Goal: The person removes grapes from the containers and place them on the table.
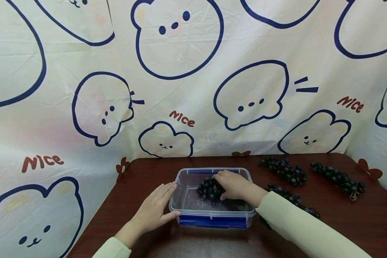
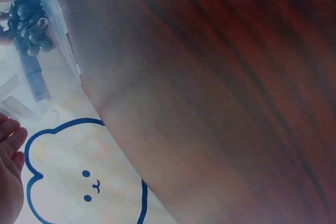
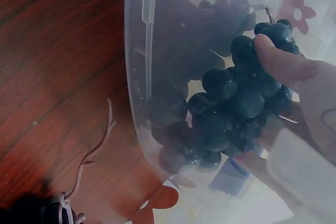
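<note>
A clear plastic box (image 1: pixel 184 179) with blue clips stands on the dark wooden table (image 1: pixel 148 236). Inside it my right hand (image 1: pixel 233 184) grips a bunch of dark grapes (image 1: pixel 208 189). The right wrist view shows that bunch of grapes (image 3: pixel 236 106) close up, with my thumb and fingers (image 3: pixel 283 64) curled round it inside the box wall (image 3: pixel 139 77). My left hand (image 1: pixel 156 208) lies flat with straight fingers against the box's left end. In the left wrist view my left hand (image 2: pixel 9 177) shows at the lower left edge, with the box (image 2: pixel 52 24) at the top left.
Three more grape bunches lie on the table to the right: one (image 1: pixel 285 170) behind my right forearm, one (image 1: pixel 338 178) far right, one (image 1: pixel 291 200) partly under my sleeve. A cloth with bear drawings (image 1: pixel 180 71) hangs behind and to the left.
</note>
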`<state>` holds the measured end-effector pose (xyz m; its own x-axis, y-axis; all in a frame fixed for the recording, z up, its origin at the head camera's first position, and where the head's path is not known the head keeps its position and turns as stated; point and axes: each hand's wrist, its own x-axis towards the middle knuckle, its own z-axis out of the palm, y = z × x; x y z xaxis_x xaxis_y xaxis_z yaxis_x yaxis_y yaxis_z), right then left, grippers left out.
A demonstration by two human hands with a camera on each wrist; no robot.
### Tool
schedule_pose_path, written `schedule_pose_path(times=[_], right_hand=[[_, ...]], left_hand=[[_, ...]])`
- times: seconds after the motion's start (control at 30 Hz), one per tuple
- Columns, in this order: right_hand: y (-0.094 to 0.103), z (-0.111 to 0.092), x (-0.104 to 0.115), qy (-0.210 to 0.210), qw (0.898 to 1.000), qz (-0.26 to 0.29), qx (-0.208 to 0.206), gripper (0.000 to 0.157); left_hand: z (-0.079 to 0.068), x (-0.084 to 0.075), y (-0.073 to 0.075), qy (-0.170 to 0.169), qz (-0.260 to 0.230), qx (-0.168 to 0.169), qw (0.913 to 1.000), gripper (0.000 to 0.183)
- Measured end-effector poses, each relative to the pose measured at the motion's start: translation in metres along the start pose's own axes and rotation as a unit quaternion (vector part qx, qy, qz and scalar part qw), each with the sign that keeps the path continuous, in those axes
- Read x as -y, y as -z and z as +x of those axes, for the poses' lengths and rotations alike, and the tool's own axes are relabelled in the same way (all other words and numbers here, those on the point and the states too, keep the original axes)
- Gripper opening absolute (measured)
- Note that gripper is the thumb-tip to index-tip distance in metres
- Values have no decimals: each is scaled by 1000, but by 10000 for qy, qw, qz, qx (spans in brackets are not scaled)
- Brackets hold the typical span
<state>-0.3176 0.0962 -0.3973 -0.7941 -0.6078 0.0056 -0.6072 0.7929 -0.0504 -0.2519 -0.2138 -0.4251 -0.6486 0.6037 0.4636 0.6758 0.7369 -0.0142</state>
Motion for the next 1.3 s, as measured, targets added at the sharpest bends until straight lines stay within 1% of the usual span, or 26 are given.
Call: schedule_pose_path(times=[0.33,0.57,0.77,0.87,0.97,1.17,1.3], right_hand=[[-5,5,1,80,9996,-241,152,74],[-3,6,3,190,9992,-273,206,73],[-4,9,5,115,9985,-336,413,77],[-5,10,4,134,9982,-398,423,76],[-7,11,2,210,9979,-495,364,72],[-8,11,1,383,9967,-674,255,57],[-8,10,2,481,9956,-790,157,51]], left_hand=[[0,0,0,-27,-62,-4,10000,78],[1,-1,1,-31,-22,-23,10000,78],[1,-1,1,-38,-42,-17,10000,77],[1,-1,1,-16,-74,-20,10000,77],[1,-1,1,-7,-86,-36,10000,78],[1,-1,1,62,-123,25,9999,77],[1,-1,1,75,-137,48,9999,77]])
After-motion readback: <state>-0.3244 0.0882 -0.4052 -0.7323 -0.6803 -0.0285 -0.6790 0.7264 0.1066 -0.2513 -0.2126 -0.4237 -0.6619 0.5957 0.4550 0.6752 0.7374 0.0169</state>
